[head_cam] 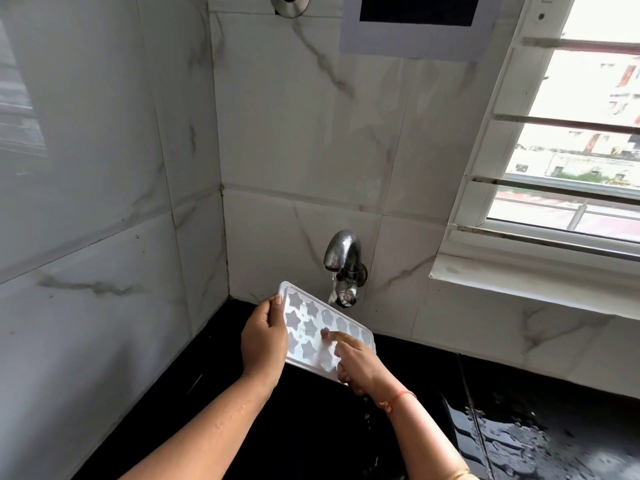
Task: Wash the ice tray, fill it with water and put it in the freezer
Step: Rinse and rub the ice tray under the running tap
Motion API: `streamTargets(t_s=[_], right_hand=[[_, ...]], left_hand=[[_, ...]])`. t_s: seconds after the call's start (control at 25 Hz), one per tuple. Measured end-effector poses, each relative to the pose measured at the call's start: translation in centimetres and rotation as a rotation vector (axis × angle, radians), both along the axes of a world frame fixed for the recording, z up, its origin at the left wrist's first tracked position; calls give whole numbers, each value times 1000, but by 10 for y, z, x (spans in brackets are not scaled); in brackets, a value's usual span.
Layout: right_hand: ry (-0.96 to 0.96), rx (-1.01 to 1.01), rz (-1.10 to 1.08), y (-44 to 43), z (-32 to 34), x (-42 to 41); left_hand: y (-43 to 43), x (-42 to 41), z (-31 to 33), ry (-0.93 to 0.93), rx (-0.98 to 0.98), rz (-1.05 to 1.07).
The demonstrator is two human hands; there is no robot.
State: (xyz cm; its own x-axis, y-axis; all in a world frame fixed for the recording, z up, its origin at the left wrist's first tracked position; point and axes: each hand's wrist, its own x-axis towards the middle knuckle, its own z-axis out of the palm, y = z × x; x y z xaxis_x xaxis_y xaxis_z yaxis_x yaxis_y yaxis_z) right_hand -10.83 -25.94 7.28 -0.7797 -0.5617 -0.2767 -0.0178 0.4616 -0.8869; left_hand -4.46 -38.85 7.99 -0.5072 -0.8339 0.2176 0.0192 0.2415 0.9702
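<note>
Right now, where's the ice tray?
Head view, lower centre: ice tray tilted under the tap, gripped by left hand, right hand rubbing its cavities.

You have the ice tray (322, 329), a white translucent plastic rectangle, up in the air just below and in front of the tap (343, 261), over the dark sink. It tilts toward you, the far corner highest and the near right end lowest. Its moulded cells are star-shaped in three rows, and small droplets cling to the middle ones. A thin stream of water (332, 287) falls from the spout just past the tray's far long edge. Water drips off the low near corner.
</note>
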Motion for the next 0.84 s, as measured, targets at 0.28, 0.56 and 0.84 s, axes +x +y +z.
streamTargets(t_s=[0.28,0.56,0.84], right_hand=[[21,16,19,-1,5,5],[3,10,40,1,4,12],[109,-145,-193,3,-6,7]], left_hand=[[2,0,-1,-35,4,-9],[-3,3,1,-3,-28,26],[-14,4,2,-12,-47,58]])
